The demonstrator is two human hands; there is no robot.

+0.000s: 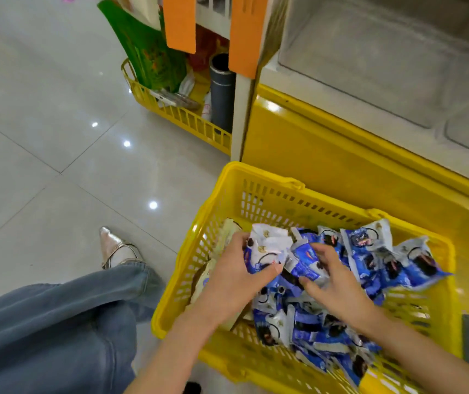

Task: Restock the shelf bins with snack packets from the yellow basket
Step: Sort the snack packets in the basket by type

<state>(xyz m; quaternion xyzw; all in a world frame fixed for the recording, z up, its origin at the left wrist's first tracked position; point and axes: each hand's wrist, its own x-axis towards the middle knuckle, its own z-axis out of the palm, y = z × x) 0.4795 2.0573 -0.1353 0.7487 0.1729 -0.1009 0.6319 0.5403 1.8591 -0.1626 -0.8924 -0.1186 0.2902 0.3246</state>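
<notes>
A yellow slatted basket (258,194) stands on the floor at lower right, holding several blue-and-white snack packets (369,251) and some pale packets along its left side. Inside it, my left hand (236,268) grips a small bunch of the blue-and-white packets (267,245), thumb curled over their front. My right hand (335,282) lies on the heap beside it, fingers bent loosely and spread over the packets, touching them without a clear hold.
A yellow-fronted chest with clear lids (369,66) stands right behind the basket. A second yellow basket (182,115) with a green bag and a grey tube sits under a shelf at top centre. Glossy tiles spread to the left; a jeans leg and silver shoe (116,248) are at lower left.
</notes>
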